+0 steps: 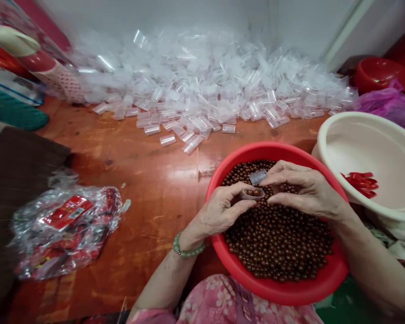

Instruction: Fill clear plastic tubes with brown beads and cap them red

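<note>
My left hand [222, 209] is closed around a small clear plastic container [243, 194], pinched between thumb and fingers. Brown balls show in its mouth, which faces right. My right hand [302, 191] is just to the right of it, thumb and fingers apart, with nothing seen between them. Its fingertips are by another clear plastic piece [257, 177]; whether they touch it I cannot tell. Both hands are over a red basin [219, 245] holding a mass of small, shiny brown balls [280, 243].
A heap of clear plastic containers [202, 96] spreads along the wall on the wooden surface [155, 166]. At the right, a cream basin [374, 139] holds red plastic pieces [362, 183]. A clear bag with red packets [70, 229] lies at the left. A purple bag [391, 105] sits back right.
</note>
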The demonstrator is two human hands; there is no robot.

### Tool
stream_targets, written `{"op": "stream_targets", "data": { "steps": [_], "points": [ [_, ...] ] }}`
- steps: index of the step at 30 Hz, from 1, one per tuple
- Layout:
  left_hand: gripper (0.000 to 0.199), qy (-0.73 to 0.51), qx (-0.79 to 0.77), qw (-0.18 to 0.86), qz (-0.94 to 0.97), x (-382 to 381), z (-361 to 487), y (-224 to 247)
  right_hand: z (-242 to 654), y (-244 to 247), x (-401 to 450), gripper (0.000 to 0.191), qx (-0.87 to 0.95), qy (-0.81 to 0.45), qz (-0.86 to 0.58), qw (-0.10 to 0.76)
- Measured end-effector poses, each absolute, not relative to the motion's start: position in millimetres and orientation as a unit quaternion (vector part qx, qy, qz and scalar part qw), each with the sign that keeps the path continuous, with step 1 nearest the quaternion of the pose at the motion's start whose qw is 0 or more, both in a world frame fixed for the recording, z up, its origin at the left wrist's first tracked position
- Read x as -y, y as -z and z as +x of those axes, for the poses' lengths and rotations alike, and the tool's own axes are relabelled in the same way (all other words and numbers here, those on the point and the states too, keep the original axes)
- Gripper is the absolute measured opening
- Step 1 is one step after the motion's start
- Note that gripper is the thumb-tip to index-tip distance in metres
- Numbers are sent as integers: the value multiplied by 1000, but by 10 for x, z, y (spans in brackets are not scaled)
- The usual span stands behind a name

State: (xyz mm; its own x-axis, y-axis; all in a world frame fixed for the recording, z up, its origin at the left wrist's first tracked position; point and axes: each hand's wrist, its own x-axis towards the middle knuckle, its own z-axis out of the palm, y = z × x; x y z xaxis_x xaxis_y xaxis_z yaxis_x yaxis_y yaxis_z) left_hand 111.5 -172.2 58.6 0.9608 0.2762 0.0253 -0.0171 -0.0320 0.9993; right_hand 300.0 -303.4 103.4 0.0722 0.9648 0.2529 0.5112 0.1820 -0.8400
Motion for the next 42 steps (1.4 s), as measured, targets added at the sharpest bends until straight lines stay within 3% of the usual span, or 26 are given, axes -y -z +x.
{"op": "stream_targets", "data": {
  "steps": [7, 20, 25, 28, 29, 31, 32, 34, 38, 42],
  "points": [
    [22, -69, -72, 654, 750, 1669, 1136, -610, 2919, -1074, 2969, 4, 712, -242, -557, 351],
    [24, 0, -117, 658, 744, 1626, 1154, -628, 2896, -976, 2951, 2, 709, -272, -572, 309],
    [24, -48, -156, 655, 738, 1658, 1117, -645, 2967, -1103, 3121, 22, 700, -237, -580, 343],
    [24, -80, -177, 646, 738, 1662, 1096, -650, 3350, -1217, 3399, 30, 604, -173, -688, 364],
    [24, -79, -170, 639, 746, 1660, 1096, -650, 3548, -1227, 3510, 27, 536, -108, -761, 349],
    [22, -61, -129, 613, 777, 1652, 1106, -643, 4003, -1182, 3740, 29, 407, -49, -887, 214],
    [21, -53, -103, 598, 793, 1647, 1113, -637, 4237, -1128, 3851, 32, 357, -78, -924, 113],
    [19, -46, -69, 581, 810, 1636, 1121, -622, 4659, -970, 4044, 28, 297, -123, -946, 31],
    [19, -56, -81, 596, 797, 1627, 1109, -617, 5157, -599, 4271, 25, 238, -193, -950, -57],
    [20, -44, -111, 620, 776, 1661, 1114, -655, 5261, -381, 4374, 26, 241, -268, -928, -92]
  ]
}}
